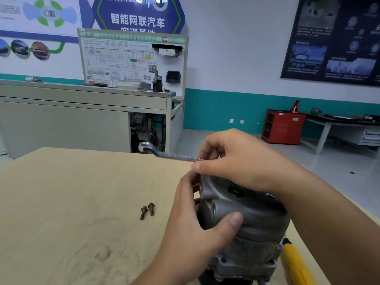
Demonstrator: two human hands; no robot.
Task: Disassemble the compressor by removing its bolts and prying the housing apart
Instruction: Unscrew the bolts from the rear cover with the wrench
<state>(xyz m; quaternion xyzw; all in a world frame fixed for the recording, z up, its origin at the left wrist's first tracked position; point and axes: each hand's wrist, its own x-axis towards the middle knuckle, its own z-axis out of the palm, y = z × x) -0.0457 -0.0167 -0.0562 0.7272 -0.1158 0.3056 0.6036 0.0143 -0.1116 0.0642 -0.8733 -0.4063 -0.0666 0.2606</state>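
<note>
table (61, 202) left open | 2 bolts (147, 211) nr compressor (246, 219)

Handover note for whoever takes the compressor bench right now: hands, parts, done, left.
Left hand: gripping the compressor, which stands on the table.
Right hand: holding a wrench above the housing top.
Two bolts lie loose on the table, left of the compressor.
Yellow-handled tool lies at its right.
Left: any remaining bolts, then pry the housing, which looks unsplit.
</note>
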